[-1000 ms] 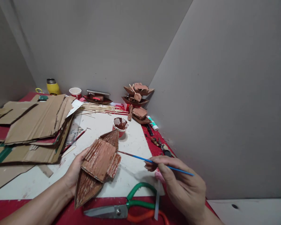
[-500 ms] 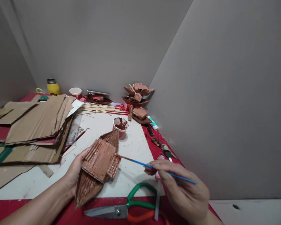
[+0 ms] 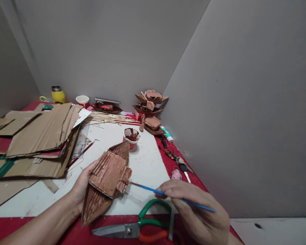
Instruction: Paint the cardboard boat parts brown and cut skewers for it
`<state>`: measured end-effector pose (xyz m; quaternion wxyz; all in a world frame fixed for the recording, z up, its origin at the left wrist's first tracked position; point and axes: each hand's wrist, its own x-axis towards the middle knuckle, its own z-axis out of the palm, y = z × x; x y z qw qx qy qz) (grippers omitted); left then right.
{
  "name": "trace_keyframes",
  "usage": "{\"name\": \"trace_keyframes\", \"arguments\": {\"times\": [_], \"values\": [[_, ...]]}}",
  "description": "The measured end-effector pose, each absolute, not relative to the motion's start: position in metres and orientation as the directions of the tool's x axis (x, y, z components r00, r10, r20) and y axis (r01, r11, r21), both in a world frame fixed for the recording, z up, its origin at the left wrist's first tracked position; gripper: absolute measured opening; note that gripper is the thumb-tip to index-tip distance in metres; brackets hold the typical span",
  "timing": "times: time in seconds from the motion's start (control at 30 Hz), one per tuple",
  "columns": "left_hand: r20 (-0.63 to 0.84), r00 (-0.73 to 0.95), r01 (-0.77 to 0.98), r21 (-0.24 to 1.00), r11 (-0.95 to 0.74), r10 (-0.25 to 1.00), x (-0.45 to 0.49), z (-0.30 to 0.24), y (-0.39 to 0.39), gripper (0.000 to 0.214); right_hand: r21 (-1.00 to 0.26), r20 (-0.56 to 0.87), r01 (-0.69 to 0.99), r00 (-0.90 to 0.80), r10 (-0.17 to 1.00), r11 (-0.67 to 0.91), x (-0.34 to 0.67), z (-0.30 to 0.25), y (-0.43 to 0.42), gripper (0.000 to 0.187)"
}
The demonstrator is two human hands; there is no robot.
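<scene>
My left hand [image 3: 80, 187] grips a brown painted cardboard model boat [image 3: 107, 177] from its left side, tilted up over the white sheet [image 3: 148, 160]. My right hand [image 3: 196, 212] pinches a thin blue paintbrush [image 3: 168, 195]; its tip touches the lower right edge of the boat's roof. A red cup of brown paint [image 3: 131, 137] stands just beyond the boat's bow.
Green-and-orange scissors [image 3: 140, 226] lie at the near edge. Cardboard sheets [image 3: 38, 136] pile up on the left. Bamboo skewers [image 3: 109, 118], several other brown model boats [image 3: 150, 109], a glue tube [image 3: 166, 134], a yellow flask [image 3: 57, 94] and another cup [image 3: 82, 100] stand at the back by grey walls.
My right hand and the brush slid down and towards me, the tip moving along the boat roof's right edge. A small pink object behind the hand became visible. Left hand and boat stayed put.
</scene>
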<state>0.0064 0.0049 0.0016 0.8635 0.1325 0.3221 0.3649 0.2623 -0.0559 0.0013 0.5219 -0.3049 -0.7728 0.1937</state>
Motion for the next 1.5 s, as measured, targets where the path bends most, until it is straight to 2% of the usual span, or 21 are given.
{"name": "trace_keyframes", "arguments": {"times": [0.17,0.43,0.53,0.63,0.77,0.87,1.07,1.23,1.33,1.5], "values": [[-0.508,0.472,-0.548,0.471,0.691,0.720,0.006,0.002,0.003,0.044,-0.633,0.689,0.350,-0.151,0.709,0.690,0.269,-0.005,-0.052,0.038],[-0.407,0.564,-0.546,0.469,0.694,0.718,0.007,0.008,0.002,0.043,-0.595,0.687,0.280,-0.310,0.657,0.754,0.266,0.005,-0.056,0.032],[-0.425,0.539,-0.548,0.478,0.687,0.727,0.006,0.006,0.002,0.039,-0.601,0.692,0.323,-0.247,0.678,0.731,0.268,0.002,-0.054,0.038],[-0.463,0.501,-0.543,0.490,0.682,0.732,0.006,0.005,0.002,0.035,-0.623,0.680,0.365,-0.184,0.710,0.692,0.270,-0.001,-0.054,0.036],[-0.426,0.552,-0.551,0.460,0.697,0.717,0.006,0.005,0.003,0.040,-0.607,0.695,0.325,-0.226,0.683,0.725,0.269,0.001,-0.057,0.032],[-0.451,0.538,-0.552,0.450,0.702,0.712,0.007,0.004,0.005,0.042,-0.590,0.698,0.323,-0.255,0.669,0.740,0.269,0.003,-0.058,0.029],[-0.533,0.439,-0.540,0.487,0.687,0.723,0.007,0.001,0.004,0.040,-0.618,0.675,0.406,-0.165,0.719,0.673,0.271,0.000,-0.054,0.034],[-0.463,0.506,-0.540,0.488,0.686,0.728,0.007,-0.004,0.005,0.044,-0.606,0.685,0.313,-0.263,0.680,0.732,0.271,0.002,-0.059,0.032],[-0.474,0.489,-0.540,0.494,0.682,0.732,0.007,-0.003,0.005,0.044,-0.609,0.675,0.280,-0.309,0.670,0.742,0.270,0.003,-0.059,0.030],[-0.531,0.449,-0.544,0.476,0.691,0.719,0.008,0.004,0.003,0.040,-0.626,0.682,0.337,-0.199,0.703,0.703,0.270,0.003,-0.055,0.033]]}}
